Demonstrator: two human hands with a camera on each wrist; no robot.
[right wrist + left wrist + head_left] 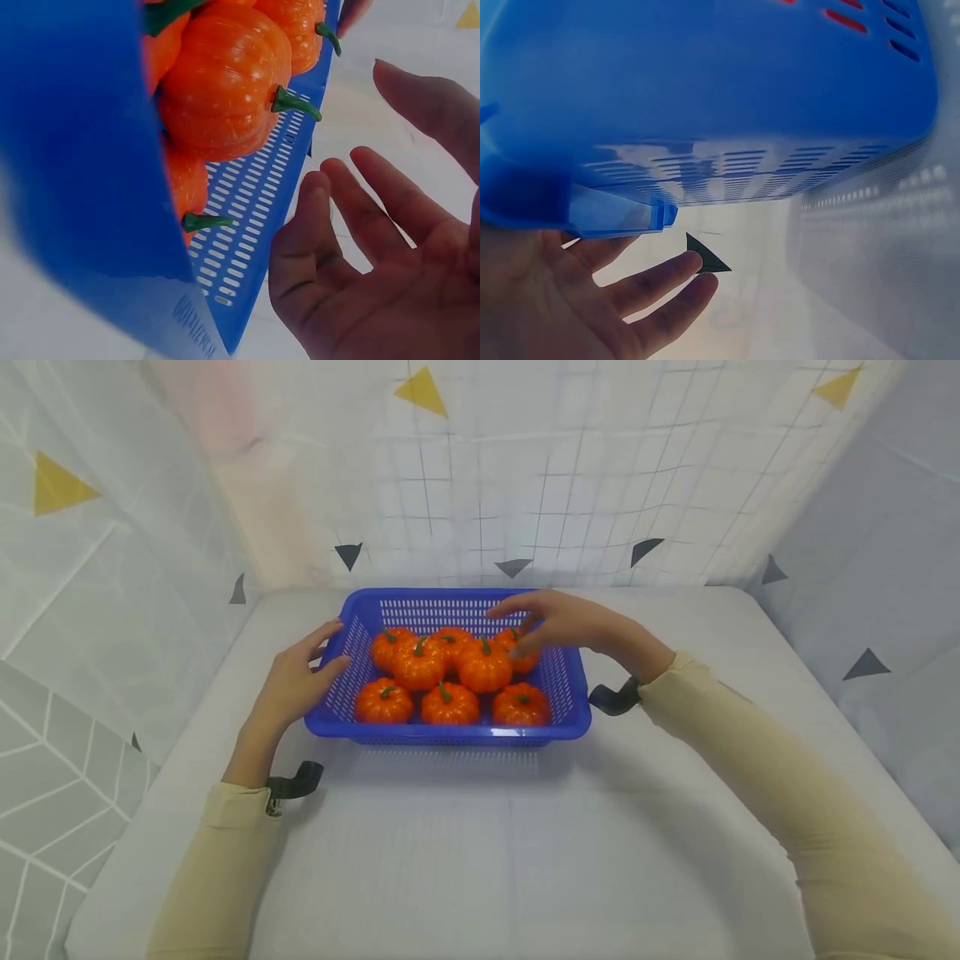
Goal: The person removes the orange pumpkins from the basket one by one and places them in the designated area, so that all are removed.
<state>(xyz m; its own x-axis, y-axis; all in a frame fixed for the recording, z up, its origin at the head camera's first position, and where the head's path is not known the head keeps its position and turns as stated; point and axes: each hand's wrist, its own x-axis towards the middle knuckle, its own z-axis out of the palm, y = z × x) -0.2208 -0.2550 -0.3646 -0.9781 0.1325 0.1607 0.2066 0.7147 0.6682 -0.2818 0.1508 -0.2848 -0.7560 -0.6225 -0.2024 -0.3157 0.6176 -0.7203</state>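
Observation:
A blue plastic basket (450, 731) with slotted walls holds several small orange pumpkins (420, 665) with green stems. At the basket's left rim is my left hand (296, 681), its thumb reaching over the edge. In the left wrist view that left hand (592, 307) lies right by the rim, two fingers stretched out beside the basket wall. My right hand (566, 620) hovers above the basket's right side, thumb over the rear right pumpkin (528, 662). Its fingers are loosely bent and hold nothing in the right wrist view, where a pumpkin (225, 82) shows beside them.
The basket stands on a white table (420, 860) toward its far side. Pale patterned sheets (480, 468) with yellow and dark triangles hang behind and at both sides. A dark wrist mount (296, 783) sits on the left sleeve cuff, another mount (617, 697) on the right.

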